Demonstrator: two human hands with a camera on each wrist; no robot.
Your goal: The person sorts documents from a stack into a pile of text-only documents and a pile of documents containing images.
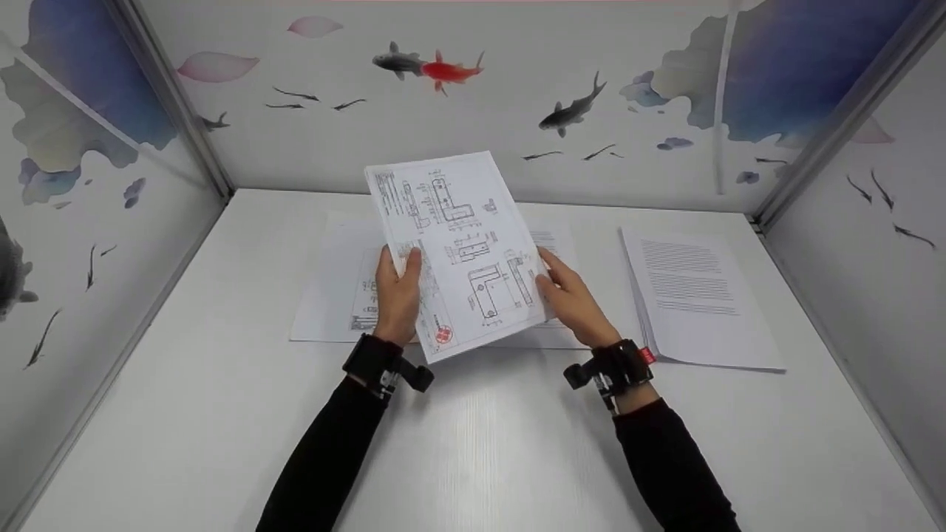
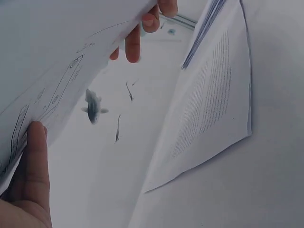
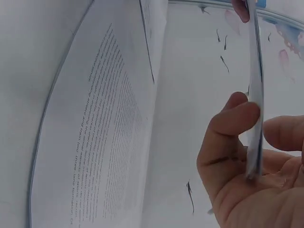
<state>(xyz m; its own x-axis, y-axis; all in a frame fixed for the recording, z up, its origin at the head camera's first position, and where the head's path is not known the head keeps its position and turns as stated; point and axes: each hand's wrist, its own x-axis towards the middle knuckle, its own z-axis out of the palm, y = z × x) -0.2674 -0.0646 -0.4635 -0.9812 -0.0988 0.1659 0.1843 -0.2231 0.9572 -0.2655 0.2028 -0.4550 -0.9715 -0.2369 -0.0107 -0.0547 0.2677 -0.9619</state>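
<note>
A thin stack of paper sheets [image 1: 473, 214], its top page printed with technical drawings and a red stamp, is held tilted above the table. My left hand [image 1: 399, 299] grips its left edge, thumb on the printed face. On the opposite edge, my right hand [image 1: 580, 307] holds it between thumb and fingers. Seen edge-on in the right wrist view, the sheets [image 3: 256, 71] sit between the thumb and curled fingers of the right hand [image 3: 251, 180]. The left wrist view shows the left thumb [image 2: 37, 161] against the drawings.
Beneath the held sheets lie a page with a drawing [image 1: 325, 295] on the left and a text page [image 1: 558, 240], both partly hidden. To the right rests a stack of text pages [image 1: 687, 295] with slightly uneven edges. Printed panels [image 1: 502, 111] wall in the white table [image 1: 473, 458].
</note>
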